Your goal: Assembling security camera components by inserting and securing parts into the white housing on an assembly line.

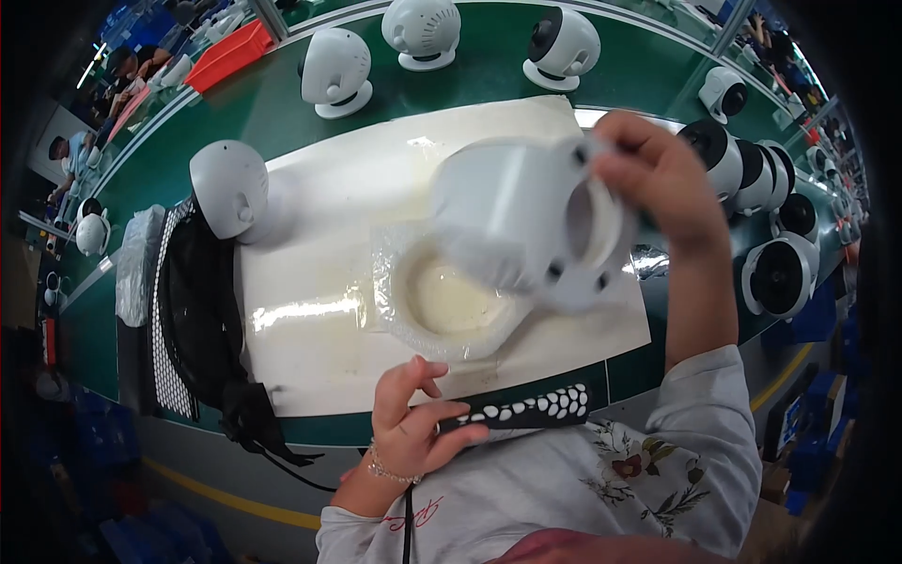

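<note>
My right hand (658, 174) grips a white rounded camera housing (503, 211) by its base end, above the mat at centre right. The housing is tilted, with a round opening and dark spots on that end; it is blurred by motion. Below it a ring-shaped holder (385, 273), wrapped in clear plastic, sits on the white mat (310, 362). Near the front edge my left hand (409, 423) has its fingers apart and partly bent. They overlap the left end of a black strip with white pebble-like spots (536, 409); no firm grip shows.
White cameras stand along the back, including one camera (423, 33), and several crowd the right side near another camera (780, 277). At left are a white housing (228, 188), a black bag (202, 310) and plastic-wrapped packets (141, 268). A red tray (228, 54) lies far left.
</note>
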A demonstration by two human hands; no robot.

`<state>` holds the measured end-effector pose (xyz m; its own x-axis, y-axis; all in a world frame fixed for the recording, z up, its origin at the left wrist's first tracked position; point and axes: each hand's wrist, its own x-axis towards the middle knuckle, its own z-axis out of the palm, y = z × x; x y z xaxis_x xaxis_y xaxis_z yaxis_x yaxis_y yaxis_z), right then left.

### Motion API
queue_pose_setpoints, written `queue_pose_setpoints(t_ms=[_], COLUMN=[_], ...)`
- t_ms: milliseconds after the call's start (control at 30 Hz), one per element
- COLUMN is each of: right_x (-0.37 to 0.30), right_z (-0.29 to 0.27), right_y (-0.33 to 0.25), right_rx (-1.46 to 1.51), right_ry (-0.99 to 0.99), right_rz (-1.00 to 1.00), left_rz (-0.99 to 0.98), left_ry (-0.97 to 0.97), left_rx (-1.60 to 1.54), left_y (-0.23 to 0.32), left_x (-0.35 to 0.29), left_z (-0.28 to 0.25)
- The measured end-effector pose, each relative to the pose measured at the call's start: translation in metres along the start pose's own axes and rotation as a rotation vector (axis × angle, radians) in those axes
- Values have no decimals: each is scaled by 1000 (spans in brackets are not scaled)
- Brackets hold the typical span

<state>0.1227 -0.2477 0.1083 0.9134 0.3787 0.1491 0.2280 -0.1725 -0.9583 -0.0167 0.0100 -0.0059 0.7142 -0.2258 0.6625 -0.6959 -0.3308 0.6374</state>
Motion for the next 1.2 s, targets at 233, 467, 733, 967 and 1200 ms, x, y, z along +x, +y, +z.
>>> queue_pose_setpoints(t_ms=[233, 467, 733, 967, 1200], right_x=[73, 114, 145, 143, 134], right_z=[-80, -129, -120, -166, -95], right_y=[62, 148, 196, 253, 164], right_rx=[-1368, -1694, -1678, -1618, -1176], right_ry=[504, 794, 824, 731, 638], right_rz=[57, 130, 93, 72, 204], left_rz=[101, -8, 94, 74, 36], left_ry=[-136, -139, -162, -184, -167], left_rx=[50, -15, 7, -14, -24], left_y=[-4, 5, 0, 0, 2], left_x=[5, 1, 6, 7, 11], left_z=[-2, -4, -6, -6, -7])
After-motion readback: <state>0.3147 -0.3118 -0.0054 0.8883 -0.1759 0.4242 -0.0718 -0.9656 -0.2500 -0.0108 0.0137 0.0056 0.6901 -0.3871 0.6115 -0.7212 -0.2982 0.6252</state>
